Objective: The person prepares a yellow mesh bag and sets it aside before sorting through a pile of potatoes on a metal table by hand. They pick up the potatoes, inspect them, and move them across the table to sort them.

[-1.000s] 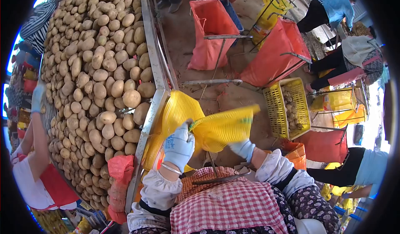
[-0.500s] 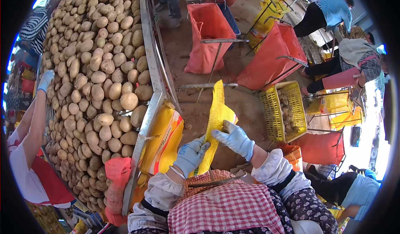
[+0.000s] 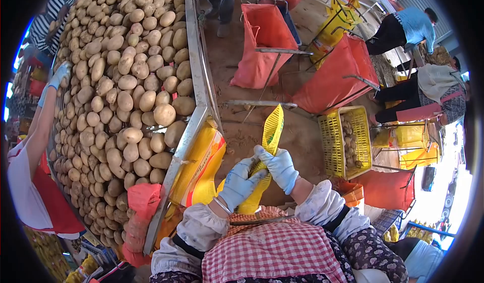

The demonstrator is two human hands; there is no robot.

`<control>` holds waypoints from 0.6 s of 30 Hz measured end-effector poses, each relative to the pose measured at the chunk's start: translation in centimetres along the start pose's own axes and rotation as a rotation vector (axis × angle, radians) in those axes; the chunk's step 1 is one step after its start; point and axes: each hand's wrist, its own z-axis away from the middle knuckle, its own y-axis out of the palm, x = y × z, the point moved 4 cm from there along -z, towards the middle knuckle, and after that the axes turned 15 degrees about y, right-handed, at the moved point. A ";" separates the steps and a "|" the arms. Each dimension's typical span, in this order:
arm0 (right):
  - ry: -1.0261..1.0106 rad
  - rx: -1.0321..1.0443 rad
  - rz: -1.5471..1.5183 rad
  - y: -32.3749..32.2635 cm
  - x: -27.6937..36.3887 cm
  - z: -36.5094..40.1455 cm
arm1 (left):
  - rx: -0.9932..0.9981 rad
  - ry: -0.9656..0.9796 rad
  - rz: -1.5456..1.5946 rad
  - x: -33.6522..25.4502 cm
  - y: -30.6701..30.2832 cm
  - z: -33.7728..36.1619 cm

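Note:
A yellow mesh bag [image 3: 273, 128], gathered into a narrow folded strip, stands upright between my hands in front of my checked apron. My left hand [image 3: 241, 183], in a pale blue glove, is closed round its lower part. Higher up, my right hand [image 3: 278, 168], gloved alike, pinches the strip with the thumb on top. The bag's lower end hangs down by the apron, partly behind my left hand. Just left of my hands, a printed yellow sack [image 3: 199, 164] hangs against the metal edge of the potato table.
Potatoes [image 3: 121, 96] cover the metal-edged table [image 3: 202, 99] on the left, where another person's gloved hand [image 3: 61, 75] reaches in. Red sacks on frames [image 3: 267, 46] and a yellow crate [image 3: 328, 147] of potatoes stand ahead and right. Several people work around.
The bag has gone from a wider, partly spread shape to a narrower strip. My right hand has moved left, close to my left hand. The view has shifted slightly.

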 end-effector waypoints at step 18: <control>-0.982 -0.410 1.532 -1.5 6.8 5.0 | 0.086 0.255 -0.359 1.4 -1.7 -2.6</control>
